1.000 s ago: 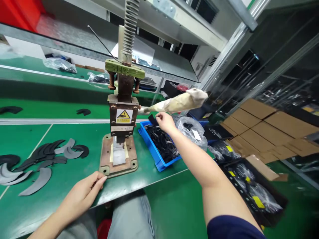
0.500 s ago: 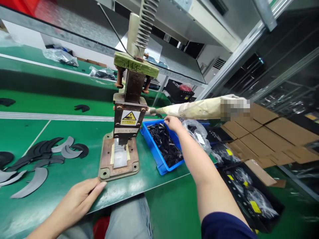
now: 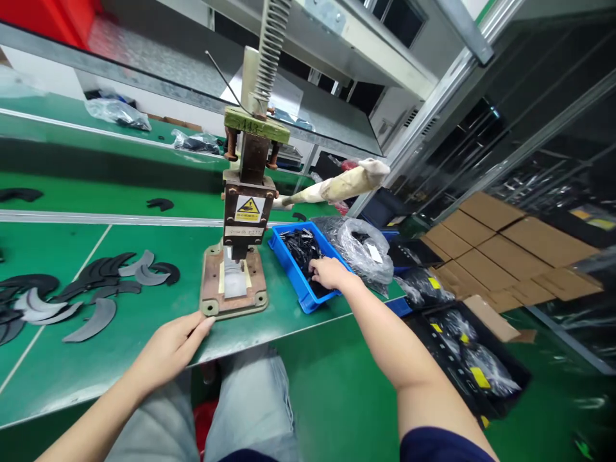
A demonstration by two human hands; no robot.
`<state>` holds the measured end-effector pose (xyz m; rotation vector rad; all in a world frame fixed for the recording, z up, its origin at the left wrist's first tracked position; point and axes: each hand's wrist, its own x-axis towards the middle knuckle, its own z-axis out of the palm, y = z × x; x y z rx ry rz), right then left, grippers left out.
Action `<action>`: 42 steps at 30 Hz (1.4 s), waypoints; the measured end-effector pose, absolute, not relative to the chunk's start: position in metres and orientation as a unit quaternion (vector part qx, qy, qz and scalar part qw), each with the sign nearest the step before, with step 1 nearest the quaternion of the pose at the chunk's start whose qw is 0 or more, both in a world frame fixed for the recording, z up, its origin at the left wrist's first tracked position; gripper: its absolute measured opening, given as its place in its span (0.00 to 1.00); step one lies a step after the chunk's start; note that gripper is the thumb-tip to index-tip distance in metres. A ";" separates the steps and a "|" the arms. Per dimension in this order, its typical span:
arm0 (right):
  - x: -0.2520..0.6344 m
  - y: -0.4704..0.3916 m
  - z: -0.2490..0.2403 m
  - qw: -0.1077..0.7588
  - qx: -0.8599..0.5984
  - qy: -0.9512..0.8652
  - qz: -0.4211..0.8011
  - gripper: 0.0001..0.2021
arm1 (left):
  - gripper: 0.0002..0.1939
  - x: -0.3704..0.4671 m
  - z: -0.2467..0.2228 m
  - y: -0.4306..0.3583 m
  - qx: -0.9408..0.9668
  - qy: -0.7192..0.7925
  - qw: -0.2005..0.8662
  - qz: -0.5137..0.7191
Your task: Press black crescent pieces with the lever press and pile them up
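My left hand (image 3: 176, 346) lies on the table edge, fingers stretched out and thumb apart, touching the front left corner of a hand press base (image 3: 209, 292). It holds nothing that I can see. Inside a blue bin (image 3: 293, 273) to the right of the press, my right hand (image 3: 328, 273) is down among small black parts (image 3: 301, 247). Its fingers are curled, and whatever is between the fingertips is hidden. A pale flat piece (image 3: 235, 282) sits on the press base under the ram (image 3: 239, 250).
Curved black and grey pieces (image 3: 96, 321) lie scattered on the green table at left. The press's wrapped lever (image 3: 337, 186) juts right above the bin. Clear plastic bags (image 3: 363, 253) lie beyond the bin. Cartons (image 3: 520, 256) and a black crate (image 3: 517, 410) stand at right.
My right hand has moved from the bin's far rim down into the black parts, toward me. My left hand stays at the press base. The camera view has shifted slightly.
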<state>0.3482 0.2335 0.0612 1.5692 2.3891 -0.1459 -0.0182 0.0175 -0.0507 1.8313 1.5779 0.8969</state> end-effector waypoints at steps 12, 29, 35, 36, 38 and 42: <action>0.345 0.187 0.077 -0.167 0.569 0.800 -0.092 0.18 | 0.19 -0.026 -0.062 0.021 0.602 0.593 0.300 0.443; 0.220 0.048 0.021 -0.256 0.336 0.779 -0.464 0.12 | 0.10 0.011 -0.023 -0.030 0.661 0.508 0.220 0.506; 0.221 0.046 0.013 -0.265 0.319 0.786 -0.459 0.12 | 0.10 0.011 -0.022 -0.036 0.672 0.496 0.214 0.507; 0.221 0.046 0.012 -0.264 0.320 0.787 -0.458 0.12 | 0.10 0.011 -0.021 -0.036 0.674 0.496 0.214 0.504; 0.220 0.045 0.010 -0.261 0.321 0.791 -0.451 0.12 | 0.10 0.011 -0.020 -0.037 0.677 0.500 0.208 0.498; 0.223 0.053 0.012 -0.238 0.321 0.814 -0.422 0.11 | 0.07 0.004 -0.017 -0.034 0.694 0.496 0.181 0.490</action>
